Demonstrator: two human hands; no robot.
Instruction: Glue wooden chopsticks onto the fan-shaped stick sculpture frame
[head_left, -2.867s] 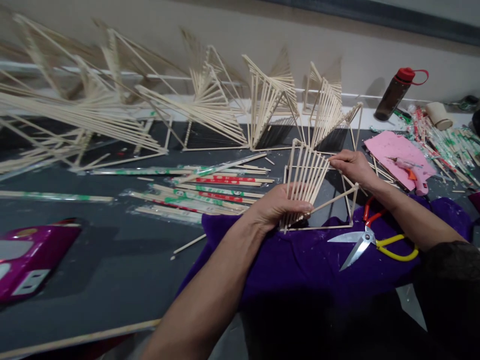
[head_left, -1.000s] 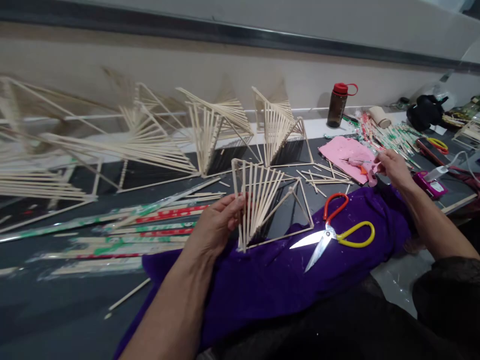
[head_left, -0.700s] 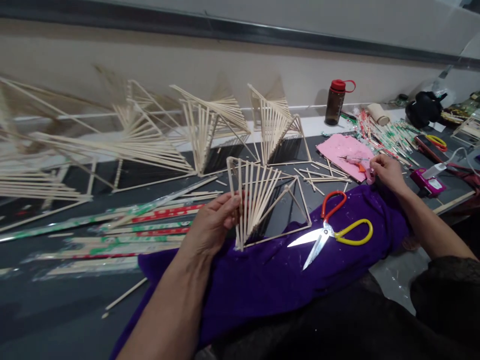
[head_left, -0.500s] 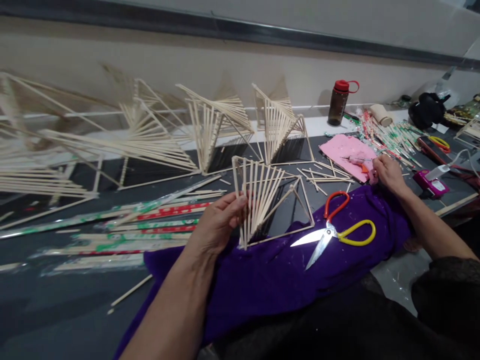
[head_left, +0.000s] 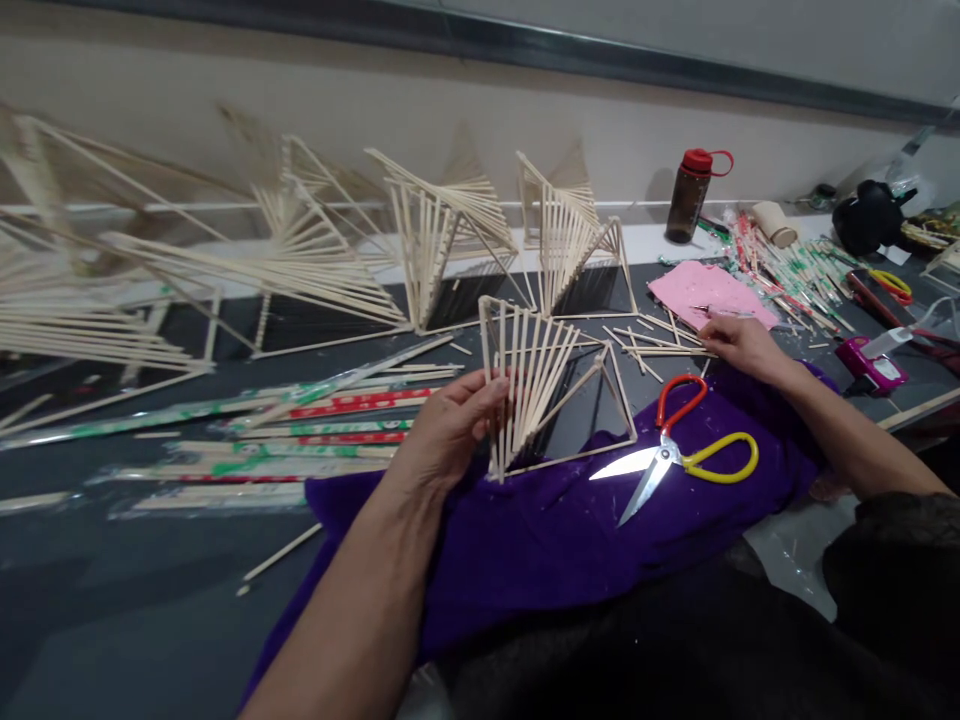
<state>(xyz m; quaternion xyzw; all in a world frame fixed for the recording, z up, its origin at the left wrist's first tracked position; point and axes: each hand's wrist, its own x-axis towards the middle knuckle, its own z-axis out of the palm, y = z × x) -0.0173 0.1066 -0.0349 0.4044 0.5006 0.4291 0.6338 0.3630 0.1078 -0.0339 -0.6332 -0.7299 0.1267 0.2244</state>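
Note:
My left hand (head_left: 457,425) grips the left side of a small stick frame (head_left: 536,385), whose slanted sticks fan out from the bottom. The frame stands at the edge of a purple cloth (head_left: 525,560). My right hand (head_left: 739,345) is at the right ends of some loose sticks (head_left: 664,350), just below a pink sheet (head_left: 705,290). Its fingers are pinched together, and what they hold is too small to make out. Open scissors (head_left: 666,455) with one red and one yellow handle lie on the cloth between my hands.
Larger stick structures (head_left: 431,250) line the wall. Wrapped stick packets (head_left: 337,430) lie left of my left hand. A brown bottle (head_left: 688,200) with a red lid stands behind the pink sheet. A magenta device (head_left: 874,365) sits at the right.
My right hand has moved left from the pink sheet's lower right edge to the loose sticks. My left hand still holds the frame. The view has shifted slightly.

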